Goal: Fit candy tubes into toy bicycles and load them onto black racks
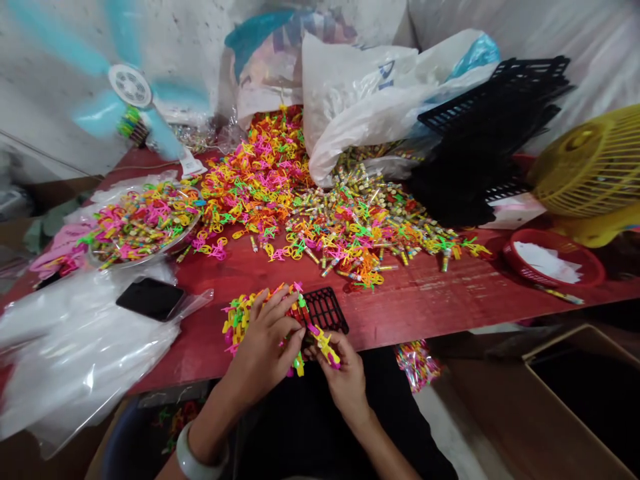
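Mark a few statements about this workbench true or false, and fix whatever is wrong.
1. The right hand holds a yellow-and-pink plastic piece. True.
2. The red basket has white paper slips in it. True.
3. The smartphone lies in the red basket. False: the smartphone lies on clear plastic bags, on the picture's left.
4. The pale bangle is on the right wrist. False: the pale bangle is on the left wrist.
5. The black grid tray is beside the left hand. True.
6. The yellow fan is at the picture's left. False: the yellow fan is at the right.
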The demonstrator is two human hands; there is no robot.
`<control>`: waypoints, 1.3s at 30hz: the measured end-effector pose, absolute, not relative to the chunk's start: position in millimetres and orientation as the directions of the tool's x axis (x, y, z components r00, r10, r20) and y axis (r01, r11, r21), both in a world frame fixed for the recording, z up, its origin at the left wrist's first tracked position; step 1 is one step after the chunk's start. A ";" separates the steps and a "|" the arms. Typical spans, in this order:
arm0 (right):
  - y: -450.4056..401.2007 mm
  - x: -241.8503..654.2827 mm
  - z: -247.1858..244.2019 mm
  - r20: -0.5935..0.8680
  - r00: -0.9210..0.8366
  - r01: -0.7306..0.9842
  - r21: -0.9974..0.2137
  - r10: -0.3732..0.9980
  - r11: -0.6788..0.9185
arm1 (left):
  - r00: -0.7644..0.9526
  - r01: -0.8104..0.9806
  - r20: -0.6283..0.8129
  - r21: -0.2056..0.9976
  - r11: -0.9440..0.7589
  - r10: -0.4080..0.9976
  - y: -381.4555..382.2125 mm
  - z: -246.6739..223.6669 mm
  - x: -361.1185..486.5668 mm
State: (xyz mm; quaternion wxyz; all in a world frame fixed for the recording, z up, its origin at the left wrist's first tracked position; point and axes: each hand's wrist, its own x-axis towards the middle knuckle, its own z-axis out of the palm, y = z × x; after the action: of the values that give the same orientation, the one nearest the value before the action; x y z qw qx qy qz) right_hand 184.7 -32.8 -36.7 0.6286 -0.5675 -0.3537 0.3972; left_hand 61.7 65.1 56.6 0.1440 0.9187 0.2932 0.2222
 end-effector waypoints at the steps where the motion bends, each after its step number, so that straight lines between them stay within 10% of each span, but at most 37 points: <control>1: -32.4 182.1 -38.5 0.031 0.438 -0.050 -0.997 0.898 0.058 | 0.729 0.476 0.321 0.398 -0.785 0.604 65.1 56.7 61.5; 18: -17.4 193.5 -34.3 0.385 0.122 0.630 -0.743 0.915 0.229 | 0.756 0.509 0.274 0.325 -0.798 0.594 63.0 59.3 63.7; 25: -18.5 200.7 -30.0 0.329 0.102 0.551 -0.804 0.939 0.222 | 0.781 0.567 0.179 0.199 -0.800 0.598 59.1 65.6 71.3; 31: 3.8 295.0 -3.2 0.427 0.544 0.707 -0.696 0.722 -0.121 | 0.764 0.578 0.223 0.183 -0.795 0.606 60.9 64.2 76.9; 39: 28.5 332.0 -20.1 0.213 0.451 0.799 -0.529 0.866 -0.286 | 0.745 0.595 0.227 0.201 -0.778 0.627 62.2 63.2 77.9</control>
State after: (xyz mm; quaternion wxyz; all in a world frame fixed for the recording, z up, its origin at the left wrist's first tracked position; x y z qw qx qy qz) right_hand 332.0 28.5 -20.1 0.2933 -0.7998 -0.5205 0.0576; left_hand 77.9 62.2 63.2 0.0579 0.9322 0.3277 0.1421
